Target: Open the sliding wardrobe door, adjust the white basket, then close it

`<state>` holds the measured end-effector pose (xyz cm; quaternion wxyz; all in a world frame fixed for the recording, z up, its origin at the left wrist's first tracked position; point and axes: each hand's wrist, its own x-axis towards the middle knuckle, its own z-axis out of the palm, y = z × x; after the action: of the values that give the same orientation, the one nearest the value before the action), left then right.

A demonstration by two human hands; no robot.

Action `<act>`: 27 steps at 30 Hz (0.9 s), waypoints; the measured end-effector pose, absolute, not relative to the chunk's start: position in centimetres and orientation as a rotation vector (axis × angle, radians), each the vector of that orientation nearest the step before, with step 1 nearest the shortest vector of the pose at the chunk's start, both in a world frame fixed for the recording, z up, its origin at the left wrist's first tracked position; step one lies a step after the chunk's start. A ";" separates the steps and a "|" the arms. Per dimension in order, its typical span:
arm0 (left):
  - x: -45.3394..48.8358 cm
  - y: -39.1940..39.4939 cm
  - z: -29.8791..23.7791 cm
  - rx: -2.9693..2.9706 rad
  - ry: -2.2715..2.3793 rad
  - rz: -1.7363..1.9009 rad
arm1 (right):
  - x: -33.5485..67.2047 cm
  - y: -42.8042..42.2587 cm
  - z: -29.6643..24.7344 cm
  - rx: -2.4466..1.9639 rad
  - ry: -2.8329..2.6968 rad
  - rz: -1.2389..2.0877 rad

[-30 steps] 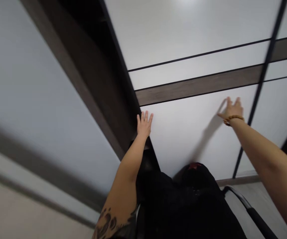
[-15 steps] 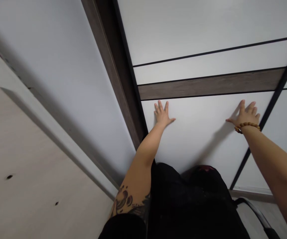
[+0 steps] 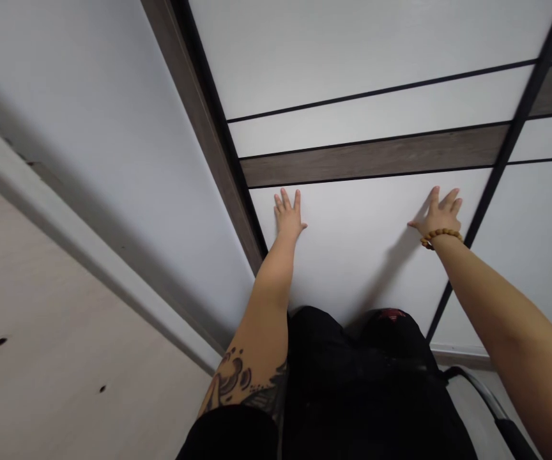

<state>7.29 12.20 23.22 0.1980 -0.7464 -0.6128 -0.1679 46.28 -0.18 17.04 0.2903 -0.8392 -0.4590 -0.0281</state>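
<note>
A white sliding wardrobe door (image 3: 352, 223) with dark trim stands in front of me, crossed by a brown wood-look strip (image 3: 376, 154). My left hand (image 3: 288, 217) lies on its lower white panel near the left edge, fingers spread and just under the strip. Farther right on the same panel is my right hand (image 3: 443, 214), fingers also spread, with a beaded bracelet (image 3: 441, 234) at the wrist. Neither hand holds anything. The door's left edge sits against the brown side frame (image 3: 194, 112).
A pale wall (image 3: 127, 147) runs along the left, beside a light board (image 3: 46, 287) with small dark holes. Another white door panel (image 3: 529, 236) stands on the right. My knees in black trousers (image 3: 324, 358) are close to the door. A chair armrest (image 3: 489, 399) shows at lower right.
The door has slid left with both hands on it. The dark gap between its left edge and the brown frame has closed up.
</note>
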 end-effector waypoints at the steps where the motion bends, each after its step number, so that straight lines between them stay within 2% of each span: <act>1: 7.3 12.2 23.3 -2.066 -1.723 -0.459 | 46.3 0.0 17.0 -2.237 -1.233 -0.080; 27: 7.6 11.0 25.5 -2.017 -1.850 -0.319 | 47.4 1.6 14.7 -2.147 -1.388 -0.197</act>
<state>7.64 11.04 25.48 0.1918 -0.7184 -0.6589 -0.1137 47.43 1.59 14.65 0.2848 -0.8027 -0.5188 -0.0737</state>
